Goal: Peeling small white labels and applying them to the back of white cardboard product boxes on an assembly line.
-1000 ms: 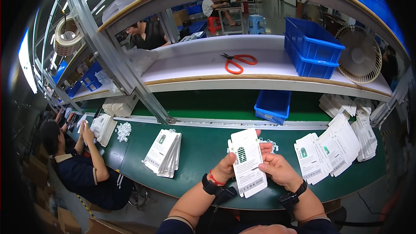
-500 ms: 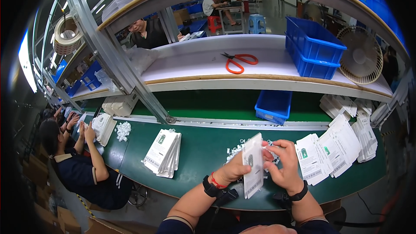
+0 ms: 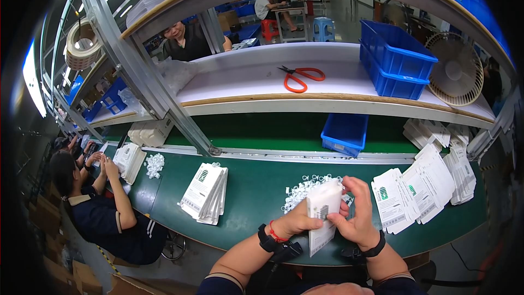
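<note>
My left hand (image 3: 301, 219) grips a thin, flat white printed box (image 3: 322, 210), its thumb pressed on the front face. The box stands almost upright, a little tilted. At its right edge is my right hand (image 3: 357, 213), thumb on the face and index finger curved at the upper corner; its other fingers are partly behind the box. Just beyond lies a heap of small white looped plastic pieces (image 3: 297, 192), partly covered by the box and hands. A stack of similar flat boxes (image 3: 202, 192) rests to the left, and more fan out in a pile (image 3: 394, 201) to the right.
Above the green table (image 3: 251, 213) runs a white shelf (image 3: 240, 76) with red-handled scissors (image 3: 297, 79), stacked blue bins (image 3: 394, 60) and a fan (image 3: 454, 68). Under it sits another blue bin (image 3: 345, 132). A co-worker (image 3: 109, 207) sits at left beside further boxes (image 3: 130, 161).
The box has turned so its printed face shows more toward me. My right thumb has come onto its face, and the right fingers have closed in at its edge.
</note>
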A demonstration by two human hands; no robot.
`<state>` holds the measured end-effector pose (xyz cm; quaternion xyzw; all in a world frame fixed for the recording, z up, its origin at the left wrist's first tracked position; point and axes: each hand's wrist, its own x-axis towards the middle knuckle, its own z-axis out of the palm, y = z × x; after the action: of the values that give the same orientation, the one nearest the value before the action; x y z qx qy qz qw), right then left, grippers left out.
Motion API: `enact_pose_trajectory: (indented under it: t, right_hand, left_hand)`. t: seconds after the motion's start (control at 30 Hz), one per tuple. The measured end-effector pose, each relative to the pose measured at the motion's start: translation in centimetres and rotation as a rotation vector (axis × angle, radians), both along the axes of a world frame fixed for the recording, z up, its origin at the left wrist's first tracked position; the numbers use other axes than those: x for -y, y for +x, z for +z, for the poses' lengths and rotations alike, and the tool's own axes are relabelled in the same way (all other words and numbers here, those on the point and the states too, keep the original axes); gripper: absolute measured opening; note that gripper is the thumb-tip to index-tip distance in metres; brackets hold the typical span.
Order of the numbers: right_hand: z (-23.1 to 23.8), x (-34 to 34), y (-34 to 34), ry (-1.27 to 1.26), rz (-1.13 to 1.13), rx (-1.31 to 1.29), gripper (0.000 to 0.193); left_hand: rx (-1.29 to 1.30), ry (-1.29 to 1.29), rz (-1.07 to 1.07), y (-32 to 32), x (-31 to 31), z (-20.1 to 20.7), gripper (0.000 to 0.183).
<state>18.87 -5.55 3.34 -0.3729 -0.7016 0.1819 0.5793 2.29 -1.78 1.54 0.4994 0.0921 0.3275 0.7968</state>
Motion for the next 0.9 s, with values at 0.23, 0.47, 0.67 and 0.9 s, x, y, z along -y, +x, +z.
enact_pose_trajectory:
  t: [0.23, 0.47, 0.67, 0.9]
  right_hand:
    - [-1.4, -0.2, 0.2, -0.504, 0.235, 0.088, 0.027]
    - [-2.0, 0.0, 0.2, -0.475, 0.449, -0.057, 0.019]
    - [-1.2, -0.2, 1.4, -0.434, 0.351, -0.027, 0.019]
    - [-1.2, -0.1, 1.7, -0.438, 0.25, -0.175, 0.022]
  left_hand:
    - [0.162, -0.097, 0.163, -0.7, -0.4, 1.5, 0.109]
    - [0.155, -0.109, 0.042, -0.7, -0.4, 0.9, 0.112]
    - [-0.065, 0.107, 0.291, -1.0, -0.7, -0.7, 0.055]
    - [-0.268, 0.394, 0.419, -0.1, -0.3, -1.1, 0.04]
